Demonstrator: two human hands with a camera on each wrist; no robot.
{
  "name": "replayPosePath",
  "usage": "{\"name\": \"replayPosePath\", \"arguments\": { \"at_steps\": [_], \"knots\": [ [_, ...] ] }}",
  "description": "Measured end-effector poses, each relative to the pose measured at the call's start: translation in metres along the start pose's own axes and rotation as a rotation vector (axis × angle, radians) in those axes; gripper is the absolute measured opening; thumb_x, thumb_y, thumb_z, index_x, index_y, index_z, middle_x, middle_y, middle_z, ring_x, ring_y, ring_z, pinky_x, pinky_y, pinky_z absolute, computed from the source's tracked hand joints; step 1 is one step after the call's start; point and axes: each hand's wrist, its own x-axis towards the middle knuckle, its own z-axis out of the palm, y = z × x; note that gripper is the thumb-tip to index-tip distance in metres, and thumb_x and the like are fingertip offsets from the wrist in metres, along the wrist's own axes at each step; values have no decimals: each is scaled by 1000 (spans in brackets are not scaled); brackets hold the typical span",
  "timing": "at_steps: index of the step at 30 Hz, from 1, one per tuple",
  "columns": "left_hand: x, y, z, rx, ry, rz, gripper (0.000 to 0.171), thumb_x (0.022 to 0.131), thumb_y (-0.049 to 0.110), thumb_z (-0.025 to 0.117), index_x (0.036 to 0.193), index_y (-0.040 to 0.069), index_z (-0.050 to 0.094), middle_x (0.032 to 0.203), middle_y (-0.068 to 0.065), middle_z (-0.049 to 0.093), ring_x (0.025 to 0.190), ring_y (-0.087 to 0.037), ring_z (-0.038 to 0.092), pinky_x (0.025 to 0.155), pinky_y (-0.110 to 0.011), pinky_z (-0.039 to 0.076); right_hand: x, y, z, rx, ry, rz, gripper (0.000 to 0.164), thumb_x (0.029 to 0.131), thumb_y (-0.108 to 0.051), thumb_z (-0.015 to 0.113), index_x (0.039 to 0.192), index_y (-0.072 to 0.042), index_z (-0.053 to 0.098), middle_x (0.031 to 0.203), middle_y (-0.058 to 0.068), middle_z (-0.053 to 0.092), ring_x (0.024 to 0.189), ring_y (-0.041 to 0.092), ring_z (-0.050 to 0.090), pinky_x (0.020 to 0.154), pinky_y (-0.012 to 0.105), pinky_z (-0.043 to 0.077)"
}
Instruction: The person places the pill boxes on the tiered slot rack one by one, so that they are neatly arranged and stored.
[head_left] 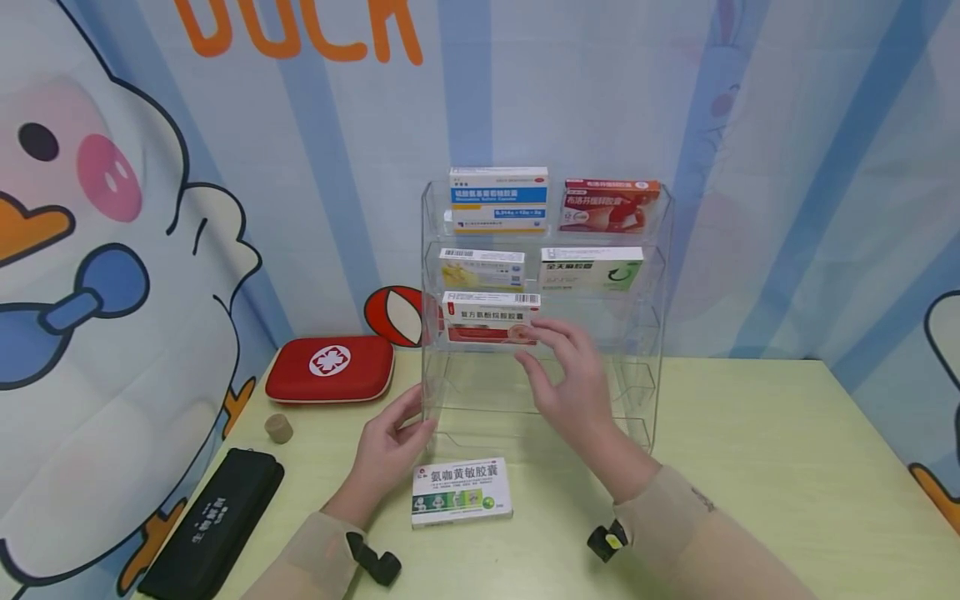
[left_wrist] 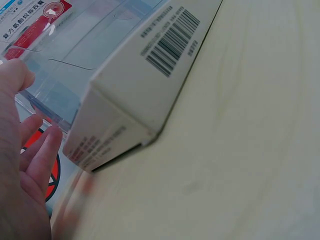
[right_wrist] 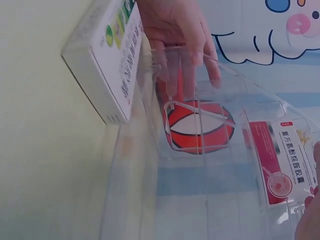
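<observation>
A clear tiered display rack [head_left: 540,392] stands on the table with medicine boxes on its upper tiers. My left hand [head_left: 392,442] grips the rack's lower left side, thumb in front and fingers along the outer wall. On the middle tier, at the left, sits a white and red medicine box [head_left: 483,318]. The fingertips of my right hand [head_left: 573,383] touch this box's right end, while the thumb stays apart, below it. Flat on the table before the rack lies a white and green medicine box [head_left: 461,493], its barcode side [left_wrist: 160,55] large in the left wrist view.
Higher tiers hold a blue and white box [head_left: 498,202], a red box [head_left: 610,207], a yellow and white box [head_left: 482,270] and a green and white box [head_left: 591,270]. Left of the rack are a red case [head_left: 330,371], a small wooden cylinder [head_left: 278,428] and a black case [head_left: 213,525].
</observation>
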Motion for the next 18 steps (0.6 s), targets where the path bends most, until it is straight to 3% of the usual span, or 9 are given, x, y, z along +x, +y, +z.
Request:
{"name": "replayPosePath", "arguments": {
  "at_steps": [5,10,18],
  "knots": [
    [1,1,1,7,-1,-27,61,104,16,77,160,30,57,163,-1,63,147,-28,65,109,-28,61,-15,-4,3,22,-21,-50,35,90,-4,88,122,1,76,125,20,76,120,35,74,109,45,61],
    [2,1,1,7,-3,-14,62,104,16,77,161,29,57,162,-2,63,147,-28,64,109,-27,61,-35,-11,5,55,-74,-42,34,89,-6,87,121,-1,77,122,14,79,117,32,75,106,43,64],
    [-1,0,0,-4,-1,-5,62,104,13,77,160,27,57,163,-4,62,148,-30,63,108,-27,61,-70,-19,13,90,-172,-87,26,95,-10,83,120,-5,77,118,8,80,111,25,77,97,40,68]
  ]
}}
